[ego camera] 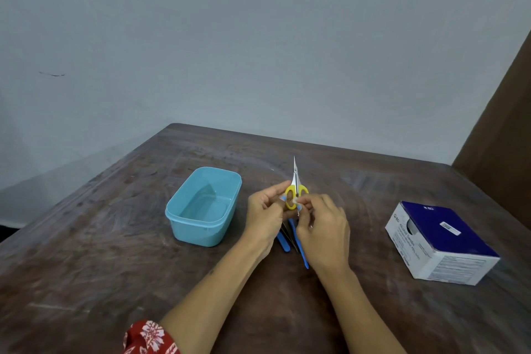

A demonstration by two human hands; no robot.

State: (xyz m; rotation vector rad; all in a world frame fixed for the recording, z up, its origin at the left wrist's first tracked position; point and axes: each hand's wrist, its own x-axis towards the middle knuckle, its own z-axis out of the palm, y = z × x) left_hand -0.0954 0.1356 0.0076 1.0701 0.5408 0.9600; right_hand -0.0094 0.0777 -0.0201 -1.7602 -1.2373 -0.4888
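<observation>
Small scissors (pixel 294 181) with yellow handles and a pointed steel tip stand upright above the middle of the brown table (pixel 115 253). My left hand (pixel 265 214) grips the yellow handles from the left. My right hand (pixel 323 227) pinches a small white and pale blue packet (pixel 297 205) right against the handles. Under both hands lie blue-handled tools (pixel 284 243), partly hidden, on the table.
A light blue plastic tub (pixel 184 227) with no lid stands left of my hands. A white and dark blue box of alcohol swabs (pixel 439 238) sits at the right. A grey wall rises behind the table; a brown panel (pixel 502 129) stands at far right.
</observation>
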